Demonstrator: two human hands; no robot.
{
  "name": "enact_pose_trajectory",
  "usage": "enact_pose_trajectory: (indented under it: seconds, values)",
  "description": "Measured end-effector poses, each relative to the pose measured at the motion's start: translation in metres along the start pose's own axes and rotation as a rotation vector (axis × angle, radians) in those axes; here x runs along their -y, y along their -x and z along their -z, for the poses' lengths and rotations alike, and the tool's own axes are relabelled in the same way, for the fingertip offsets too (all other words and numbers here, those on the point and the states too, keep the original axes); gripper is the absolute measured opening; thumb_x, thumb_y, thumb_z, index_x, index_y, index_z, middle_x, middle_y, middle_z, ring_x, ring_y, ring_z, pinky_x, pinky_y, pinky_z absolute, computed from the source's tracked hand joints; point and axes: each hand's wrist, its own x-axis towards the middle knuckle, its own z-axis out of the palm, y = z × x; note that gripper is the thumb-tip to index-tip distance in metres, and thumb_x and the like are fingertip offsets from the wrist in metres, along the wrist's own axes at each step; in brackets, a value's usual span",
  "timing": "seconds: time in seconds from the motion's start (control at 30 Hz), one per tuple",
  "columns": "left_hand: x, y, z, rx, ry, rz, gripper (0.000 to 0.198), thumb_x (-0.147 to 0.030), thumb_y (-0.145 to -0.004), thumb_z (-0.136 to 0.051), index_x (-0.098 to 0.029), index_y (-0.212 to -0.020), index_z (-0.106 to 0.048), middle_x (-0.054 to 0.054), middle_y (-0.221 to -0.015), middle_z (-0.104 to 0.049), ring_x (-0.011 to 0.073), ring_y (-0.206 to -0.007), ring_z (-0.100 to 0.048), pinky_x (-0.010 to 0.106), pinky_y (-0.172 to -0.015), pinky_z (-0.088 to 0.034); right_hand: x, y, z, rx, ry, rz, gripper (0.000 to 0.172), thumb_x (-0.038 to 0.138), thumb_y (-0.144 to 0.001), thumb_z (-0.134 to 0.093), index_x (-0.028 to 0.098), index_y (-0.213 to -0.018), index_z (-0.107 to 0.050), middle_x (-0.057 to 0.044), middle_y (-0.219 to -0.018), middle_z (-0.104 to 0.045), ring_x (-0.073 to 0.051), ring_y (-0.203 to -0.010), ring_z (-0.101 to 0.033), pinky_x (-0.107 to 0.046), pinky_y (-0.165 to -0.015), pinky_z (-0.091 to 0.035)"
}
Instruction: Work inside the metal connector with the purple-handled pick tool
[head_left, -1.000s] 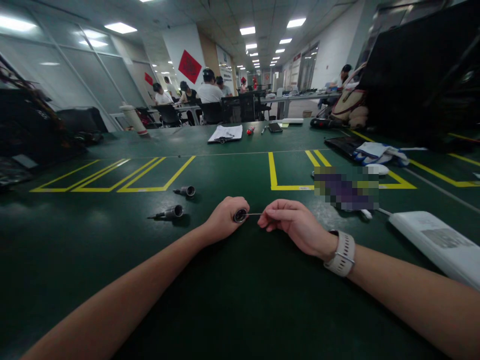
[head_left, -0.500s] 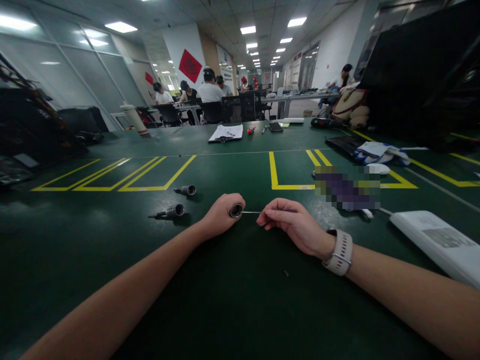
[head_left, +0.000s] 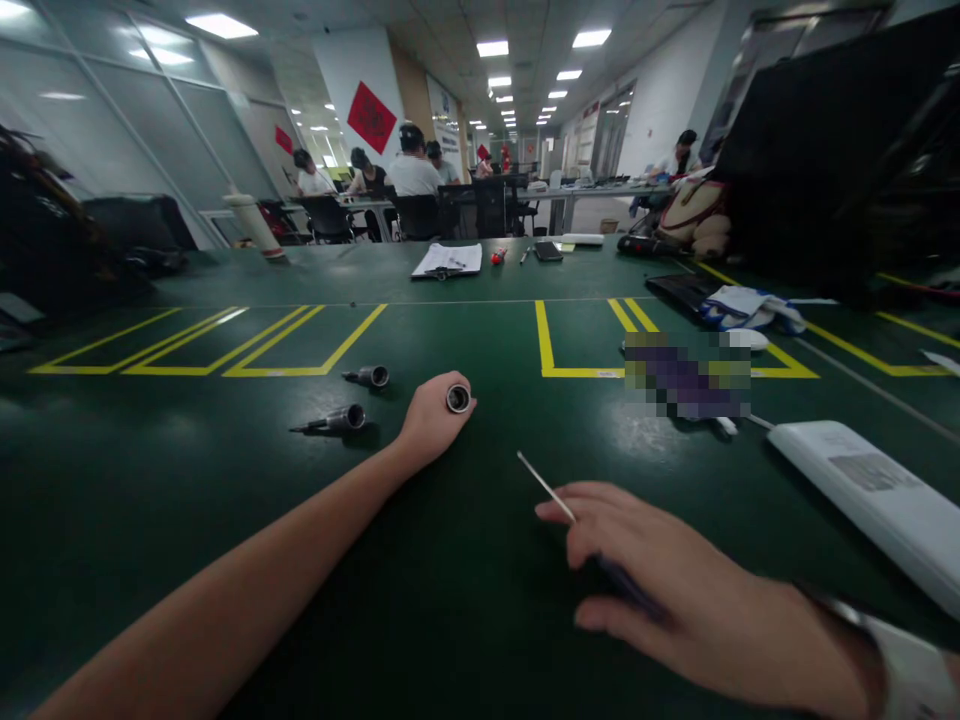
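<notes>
My left hand is closed around a hollow metal socket, its round open end facing me; the rest of it is hidden in the fist. Lower on the right, my right hand holds a thin screwdriver loosely. Its bare shaft points up and left between the fingers, and the dark purple handle runs under the palm. The thumb and index finger are apart, low over the table. Left of my left hand lie two similar dark metal sockets with narrow shanks, a nearer one and a farther one.
Yellow tape outlines mark the green table. On the right are a white box-shaped device, a blurred-out purple item and a cloth. A clipboard lies at the back; people sit beyond.
My right hand has drawn the screwdriver away from the socket and moved down and towards me, loosening its fingers. A small dark bit on the table there is now out of sight.
</notes>
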Motion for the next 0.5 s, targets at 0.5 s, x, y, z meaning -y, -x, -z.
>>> enact_pose_trajectory:
  seconds: [0.5]
  values:
    - [-0.005,0.004,0.003,-0.185,-0.035,0.100,0.017,-0.023,-0.072,-0.059,-0.019,-0.079,-0.045,-0.003,-0.070,-0.051,0.0137,-0.064,-0.050,0.026,-0.059,-0.038,-0.046,-0.094,-0.011,-0.029,0.037,0.086,0.017,0.026,-0.085,-0.054,0.018,-0.100,-0.051,-0.014,-0.141,-0.040,-0.026,-0.136,-0.023,-0.048,-0.109,-0.026]
